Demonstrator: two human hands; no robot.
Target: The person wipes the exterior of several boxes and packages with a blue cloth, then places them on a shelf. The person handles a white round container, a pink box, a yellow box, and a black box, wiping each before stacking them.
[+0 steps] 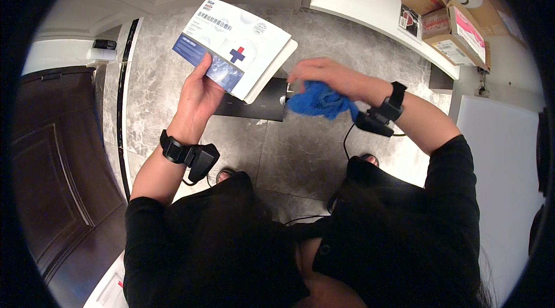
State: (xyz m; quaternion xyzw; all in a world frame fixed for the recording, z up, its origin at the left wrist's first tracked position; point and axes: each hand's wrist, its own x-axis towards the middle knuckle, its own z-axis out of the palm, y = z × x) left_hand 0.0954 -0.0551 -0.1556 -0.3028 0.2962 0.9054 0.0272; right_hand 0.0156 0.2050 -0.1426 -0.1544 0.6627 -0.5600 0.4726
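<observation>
My left hand point(200, 91) grips a flat white and blue cardboard box point(236, 43) by its lower left edge, thumb on the printed face. The box bears writing and a red and blue cross; a white edge or flap sticks out along its right side. To the right of the box, apart from it, my right hand point(327, 75) holds a crumpled blue cloth point(323, 101) that hangs beneath the palm and fingers. Below both hands a black flat box or panel point(256, 106) lies at floor level, partly hidden by the white box. Each wrist wears a black strapped device.
A white shelf point(357, 0) at the upper right bears cardboard boxes point(455, 35), some open. A white cabinet door point(498, 169) stands at the right. Dark brown panelled door point(56, 178) at the left. Grey marble-look floor tiles point(164, 61) lie below, with black cables near my feet.
</observation>
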